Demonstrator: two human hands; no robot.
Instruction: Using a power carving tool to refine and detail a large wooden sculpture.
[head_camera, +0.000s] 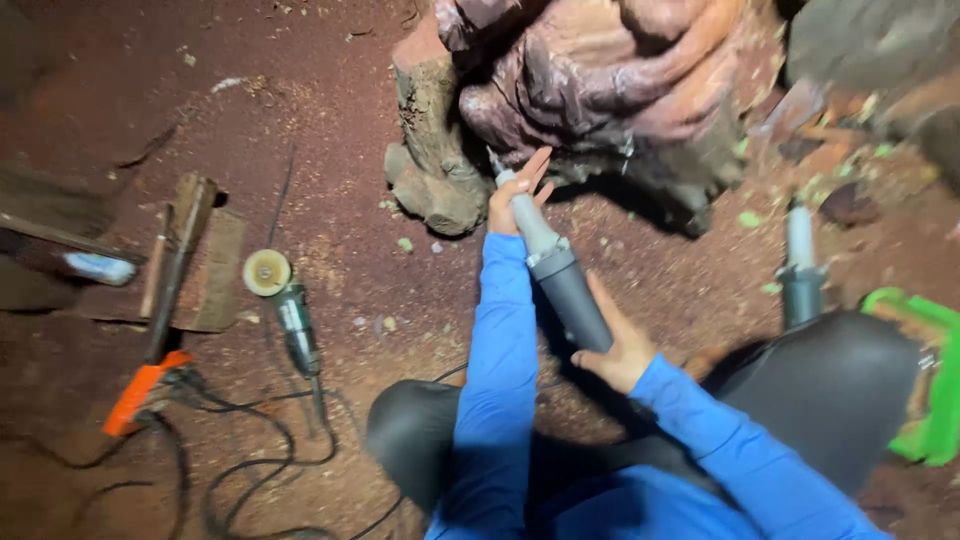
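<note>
A grey, pen-shaped power grinder points up and left at the base of a large reddish carved wood root. My left hand wraps the grinder's narrow front end, fingers spread near the wood. Further back, my right hand grips the thick dark rear body of the tool. Both arms wear blue sleeves. The tool's tip is hidden against the carving.
An angle grinder with a round pad lies on the sawdust floor at left, its black cords looping below. Wooden blocks and an orange-handled tool lie further left. A second grey grinder and a green seat are at right.
</note>
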